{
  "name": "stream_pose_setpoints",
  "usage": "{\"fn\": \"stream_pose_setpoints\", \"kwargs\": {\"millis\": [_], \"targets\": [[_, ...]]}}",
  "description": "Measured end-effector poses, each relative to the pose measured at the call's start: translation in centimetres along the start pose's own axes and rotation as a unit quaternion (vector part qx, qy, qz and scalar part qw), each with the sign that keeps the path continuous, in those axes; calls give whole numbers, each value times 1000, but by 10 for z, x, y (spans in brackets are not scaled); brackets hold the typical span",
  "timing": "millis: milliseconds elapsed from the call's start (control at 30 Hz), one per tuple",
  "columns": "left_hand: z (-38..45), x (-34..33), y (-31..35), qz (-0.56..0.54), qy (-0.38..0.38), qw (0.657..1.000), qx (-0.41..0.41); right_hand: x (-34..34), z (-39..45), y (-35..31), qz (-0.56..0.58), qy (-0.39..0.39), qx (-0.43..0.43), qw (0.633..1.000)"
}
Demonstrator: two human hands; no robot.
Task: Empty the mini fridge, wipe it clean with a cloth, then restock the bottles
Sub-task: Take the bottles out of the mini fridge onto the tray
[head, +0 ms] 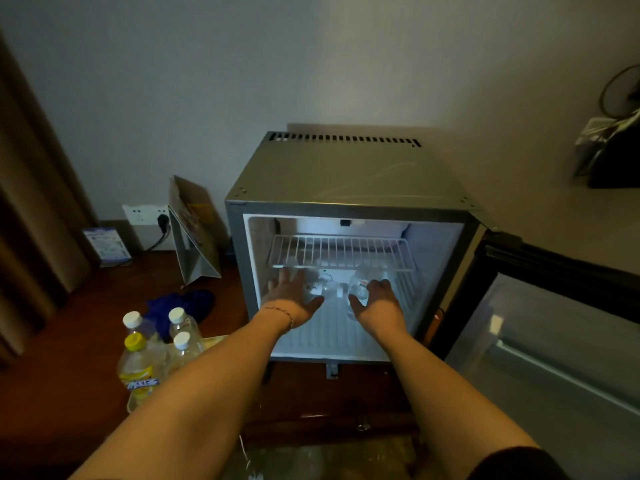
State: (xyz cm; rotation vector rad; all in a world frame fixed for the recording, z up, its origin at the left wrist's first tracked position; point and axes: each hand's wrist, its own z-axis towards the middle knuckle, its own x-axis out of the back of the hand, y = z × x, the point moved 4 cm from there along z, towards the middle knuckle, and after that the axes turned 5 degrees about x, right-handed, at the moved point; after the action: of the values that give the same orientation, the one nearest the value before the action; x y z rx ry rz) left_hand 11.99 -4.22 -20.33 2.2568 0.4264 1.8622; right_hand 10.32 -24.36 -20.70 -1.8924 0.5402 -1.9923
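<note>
Inside, both hands reach under the wire shelf (341, 252) of the mini fridge (349, 237). Left hand (292, 299): fingers spread and straight, holding nothing. Right hand (379, 303): fingers loosely bent beside a clear bottle (358, 287); grip cannot be judged. Another clear bottle (323, 284) stands between the hands. Fridge door (554, 344) hangs open at right. Left of the fridge, on the wooden surface (69, 341): four bottles (156, 344), one yellow-capped, and a blue cloth (181, 304) behind them.

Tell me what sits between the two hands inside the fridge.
In the head view, clear bottles stand on the fridge floor between the left hand and the right hand, under the wire shelf.
</note>
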Motion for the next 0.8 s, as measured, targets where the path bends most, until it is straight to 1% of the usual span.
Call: {"fn": "stream_pose_setpoints", "kwargs": {"millis": [133, 200, 300, 433, 500, 667, 800], "targets": [[8, -10, -5, 30, 24, 999, -2, -8, 13, 2, 12, -7, -14, 1000], [15, -15, -7, 23, 29, 999, 1, -13, 20, 4, 19, -1, 0, 1000], [21, -23, -6, 5, 19, 1000, 5, -18, 31, 12, 33, 24, 15, 999], [29, -23, -3, 12, 41, 999, 10, -25, 46, 22, 50, 57, 46, 996], [31, -16, 2, 10, 62, 998, 10, -29, 54, 25, 40, 67, 64, 995], [28, -3, 18, 19, 107, 994, 1, -40, 71, 27, 15, 84, 77, 993], [47, -11, 13, -2, 112, 994, 10, -45, 85, 30, -9, 75, 67, 995]]}}
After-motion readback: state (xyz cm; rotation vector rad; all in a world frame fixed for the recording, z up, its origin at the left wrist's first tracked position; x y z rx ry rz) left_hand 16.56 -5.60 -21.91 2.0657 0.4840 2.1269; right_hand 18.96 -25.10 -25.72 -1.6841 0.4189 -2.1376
